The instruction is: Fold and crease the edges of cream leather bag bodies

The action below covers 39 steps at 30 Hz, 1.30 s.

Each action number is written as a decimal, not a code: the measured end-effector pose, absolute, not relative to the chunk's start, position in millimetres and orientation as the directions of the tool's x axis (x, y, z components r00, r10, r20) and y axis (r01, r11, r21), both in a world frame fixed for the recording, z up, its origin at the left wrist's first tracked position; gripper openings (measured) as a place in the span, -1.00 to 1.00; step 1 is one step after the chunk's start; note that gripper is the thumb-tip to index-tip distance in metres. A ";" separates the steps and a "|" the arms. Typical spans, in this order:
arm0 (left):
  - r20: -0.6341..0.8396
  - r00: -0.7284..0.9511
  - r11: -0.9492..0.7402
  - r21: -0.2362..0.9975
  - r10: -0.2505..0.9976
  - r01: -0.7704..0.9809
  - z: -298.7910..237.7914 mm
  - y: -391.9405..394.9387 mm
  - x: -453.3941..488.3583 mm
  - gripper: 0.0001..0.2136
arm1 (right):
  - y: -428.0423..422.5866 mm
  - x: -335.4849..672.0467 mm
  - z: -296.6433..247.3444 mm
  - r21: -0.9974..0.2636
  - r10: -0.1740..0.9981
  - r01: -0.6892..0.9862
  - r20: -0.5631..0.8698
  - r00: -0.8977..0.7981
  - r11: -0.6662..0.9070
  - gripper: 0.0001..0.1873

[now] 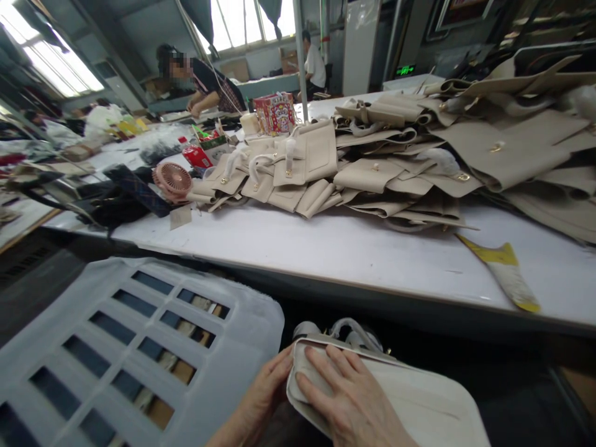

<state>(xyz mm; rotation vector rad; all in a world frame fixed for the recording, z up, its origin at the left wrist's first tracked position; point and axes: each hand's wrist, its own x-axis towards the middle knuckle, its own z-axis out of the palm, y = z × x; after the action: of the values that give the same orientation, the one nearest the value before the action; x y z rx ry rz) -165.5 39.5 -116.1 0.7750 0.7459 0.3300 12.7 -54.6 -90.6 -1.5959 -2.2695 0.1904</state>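
Observation:
A pale beige handbag [419, 397] lies on its side low in the view, its smooth light panel facing up. Wrapped handles and gold-coloured fittings show at its far side. At the bag's left corner, my left hand [266, 394] is closed around the rim, its thumb side near the edge. My right hand [342, 394] lies on top of the same end, fingers spread and pressed against the panel just inside the rim. The right thumb is hidden.
A white slatted plastic stool or crate [153, 335] stands at left. On the white table [288, 248] are a heap of beige bag pieces [382, 174], a pink fan [172, 180], a red package [196, 155] and a yellow-white strip [507, 273]. Another person [209, 87] works behind.

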 end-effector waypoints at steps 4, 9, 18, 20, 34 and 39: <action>-0.481 0.653 0.574 0.814 0.585 0.085 -108.0 41.4 -165.4 -0.61 | -53.8 12.1 -91.1 -0.303 0.924 0.887 0.269 -0.273 0.350 -0.54; -0.419 0.645 0.323 0.907 0.639 0.269 -108.8 47.5 -170.1 -0.62 | -54.6 10.7 -95.0 -0.284 0.916 0.897 0.316 -0.246 0.339 -0.55; -0.348 0.591 0.180 0.928 0.728 0.326 -118.8 38.8 -164.5 -0.57 | -59.7 7.6 -93.8 -0.487 0.970 0.849 0.218 -0.111 0.207 -0.40; -0.360 0.587 0.194 0.924 0.725 0.328 -120.5 38.8 -163.0 -0.55 | -59.7 6.2 -87.2 -0.586 0.990 0.801 0.129 -0.058 0.123 -0.34; 0.162 0.812 -0.671 0.664 0.560 0.330 -114.6 70.1 -154.6 -0.50 | -151.0 74.7 -82.1 -0.989 0.404 0.071 0.014 0.914 -0.126 -0.71; 0.327 0.942 -0.845 0.478 -0.080 -0.238 -74.7 32.5 -78.3 -0.60 | -165.2 102.0 -140.5 -0.852 0.436 -0.523 -0.482 0.760 -0.030 -0.48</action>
<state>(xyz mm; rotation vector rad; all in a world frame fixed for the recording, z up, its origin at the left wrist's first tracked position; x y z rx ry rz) -78.3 32.5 -74.7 2.5636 -0.2263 0.4019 102.0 -165.2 -140.5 -1.4046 0.0775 0.7695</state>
